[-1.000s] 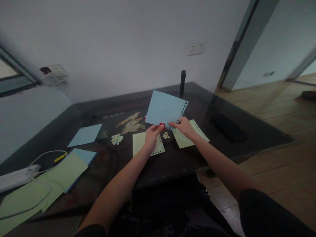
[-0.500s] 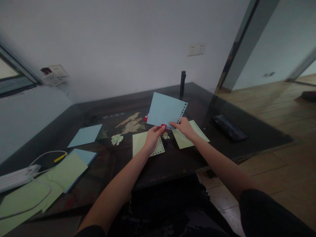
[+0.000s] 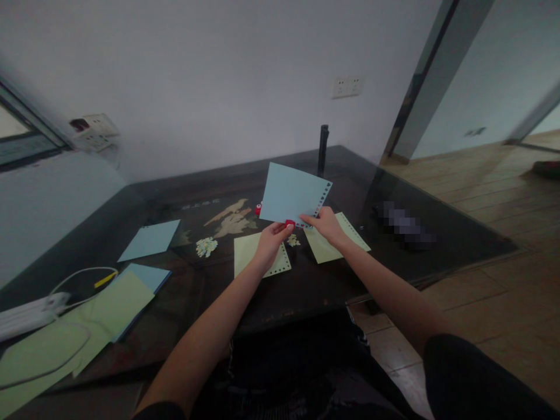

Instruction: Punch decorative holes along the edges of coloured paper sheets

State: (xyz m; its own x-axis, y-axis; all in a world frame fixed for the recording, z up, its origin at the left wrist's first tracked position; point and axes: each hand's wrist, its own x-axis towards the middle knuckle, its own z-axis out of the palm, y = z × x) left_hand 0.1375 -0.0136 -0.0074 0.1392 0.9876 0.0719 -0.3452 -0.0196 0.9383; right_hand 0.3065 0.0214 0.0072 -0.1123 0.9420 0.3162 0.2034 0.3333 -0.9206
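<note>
At the far left of the dark glass table (image 3: 306, 291) we see a white power strip (image 3: 26, 315) with its cable, then unpunched stock: loose green sheets (image 3: 109, 303) over a blue one, and a single blue sheet (image 3: 149, 240). A small heap of punched-out confetti (image 3: 205, 246) lies past that. Two green sheets, (image 3: 245, 252) and (image 3: 326, 248), already carry a row of holes along one edge, so they look finished. Our left hand (image 3: 269, 242) pinches a small red hole punch (image 3: 289, 223) on the lower edge of the raised blue sheet (image 3: 291, 195); our right hand (image 3: 326, 224) grips the sheet's lower right corner. Its right edge is punched (the bottom edge looks mostly plain), so we judge several sheets remain.
</note>
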